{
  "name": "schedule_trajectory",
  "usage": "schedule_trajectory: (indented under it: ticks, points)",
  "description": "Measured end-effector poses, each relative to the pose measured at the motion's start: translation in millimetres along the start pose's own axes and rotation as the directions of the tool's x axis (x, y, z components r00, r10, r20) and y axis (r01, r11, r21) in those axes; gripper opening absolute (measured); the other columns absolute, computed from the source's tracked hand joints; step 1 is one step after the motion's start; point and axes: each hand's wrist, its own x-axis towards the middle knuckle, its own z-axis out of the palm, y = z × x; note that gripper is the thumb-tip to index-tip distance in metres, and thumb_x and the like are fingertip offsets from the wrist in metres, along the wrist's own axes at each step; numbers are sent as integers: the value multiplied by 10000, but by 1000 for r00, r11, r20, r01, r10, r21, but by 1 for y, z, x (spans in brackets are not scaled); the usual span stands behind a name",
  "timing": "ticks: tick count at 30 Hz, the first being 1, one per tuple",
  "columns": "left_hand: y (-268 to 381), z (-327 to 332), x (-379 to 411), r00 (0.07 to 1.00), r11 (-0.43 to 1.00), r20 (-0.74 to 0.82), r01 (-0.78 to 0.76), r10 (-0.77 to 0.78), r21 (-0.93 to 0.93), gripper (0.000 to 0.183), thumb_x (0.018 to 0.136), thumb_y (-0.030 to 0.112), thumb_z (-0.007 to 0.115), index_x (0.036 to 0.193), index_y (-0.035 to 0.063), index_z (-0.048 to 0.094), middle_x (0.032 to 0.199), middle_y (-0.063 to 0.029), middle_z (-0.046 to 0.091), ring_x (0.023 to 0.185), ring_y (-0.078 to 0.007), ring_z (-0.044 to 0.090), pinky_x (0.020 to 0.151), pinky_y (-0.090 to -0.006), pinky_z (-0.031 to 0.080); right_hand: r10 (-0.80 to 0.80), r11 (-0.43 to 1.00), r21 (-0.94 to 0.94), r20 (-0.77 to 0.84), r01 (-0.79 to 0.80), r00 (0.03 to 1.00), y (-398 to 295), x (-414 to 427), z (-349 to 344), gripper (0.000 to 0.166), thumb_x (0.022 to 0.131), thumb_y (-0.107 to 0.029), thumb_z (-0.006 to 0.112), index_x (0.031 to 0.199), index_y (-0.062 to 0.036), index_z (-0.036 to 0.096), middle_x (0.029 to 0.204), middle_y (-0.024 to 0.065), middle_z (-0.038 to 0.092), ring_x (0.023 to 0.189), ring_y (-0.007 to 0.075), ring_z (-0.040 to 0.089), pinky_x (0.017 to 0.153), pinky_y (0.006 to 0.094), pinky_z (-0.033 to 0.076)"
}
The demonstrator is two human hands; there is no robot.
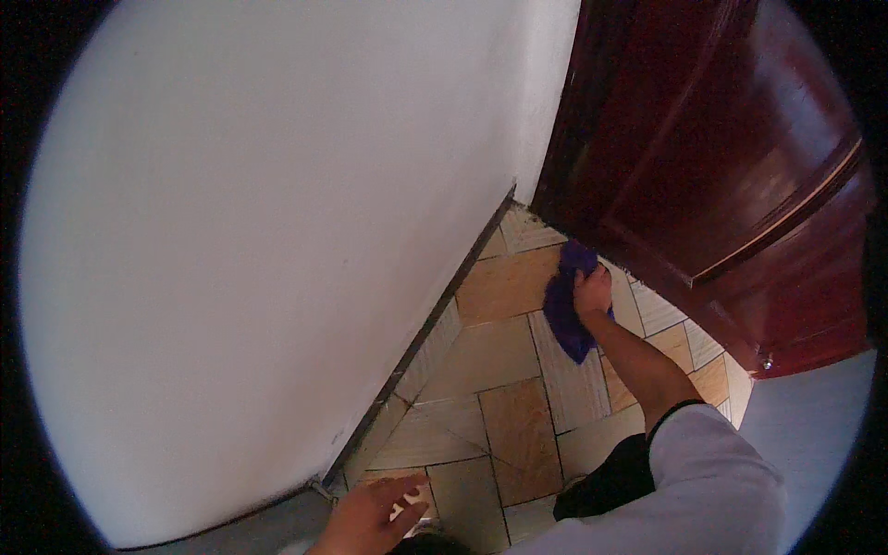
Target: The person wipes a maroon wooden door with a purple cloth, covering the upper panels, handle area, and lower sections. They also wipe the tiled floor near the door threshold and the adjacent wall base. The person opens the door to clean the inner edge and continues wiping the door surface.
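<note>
My right hand (594, 290) grips a purple cloth (570, 326) and presses it down by the foot of a dark red panelled wooden door (666, 166). The cloth is bunched, with one end against the door's lower edge and the other trailing over the tiled floor (485, 354). At the bottom of the picture is my left hand (380, 515), its fingers apart and slightly curled. Nothing is in it, and it hovers near the low end of the wall.
A white wall (277, 243) with a dark skirting strip (423, 336) runs along the left and meets the door frame. A small metal doorstop or knob (767, 363) sits low on the door. My knee (610, 479) in dark clothing is below my right arm.
</note>
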Motion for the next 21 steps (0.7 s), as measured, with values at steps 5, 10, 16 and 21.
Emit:
schedule_trajectory:
  ticks: [5, 10, 16, 21]
  points:
    - [-2, -1, 11, 1000, 1000, 24, 10, -9, -13, 343, 862, 222, 582, 1178, 91, 552, 879, -115, 651, 699, -194, 617, 665, -318, 505, -183, 974, 130, -15, 183, 983, -68, -37, 3, 635, 842, -423, 540, 1230, 45, 354, 1202, 264, 439, 1081, 398, 470, 885, 474, 435]
    - [-4, -4, 5, 998, 997, 3, 69, -69, -40, 347, 866, 218, 578, 1187, 89, 548, 886, -96, 650, 722, -161, 606, 673, -299, 497, -176, 937, 317, 66, 146, 982, -140, -51, 36, 645, 829, -335, 581, 1249, 82, 322, 1191, 283, 440, 1064, 406, 475, 887, 443, 430]
    - [-14, 0, 2, 999, 1000, -43, 23, -23, -16, 336, 861, 186, 573, 1182, 86, 553, 873, -80, 647, 709, -138, 593, 659, -288, 489, -457, 840, 448, 280, 306, 844, -165, -146, 55, 592, 752, -224, 648, 1165, 105, 380, 1116, 253, 476, 1026, 405, 495, 859, 423, 453]
    - [-8, 1, 20, 1000, 1000, 13, -10, 10, 8, 375, 856, 303, 558, 1159, 83, 544, 881, -131, 620, 792, -249, 626, 667, -348, 494, -770, 628, 427, 465, 651, 437, -154, -209, 26, 531, 723, -187, 636, 1142, 64, 426, 1074, 237, 494, 971, 377, 523, 759, 433, 500]
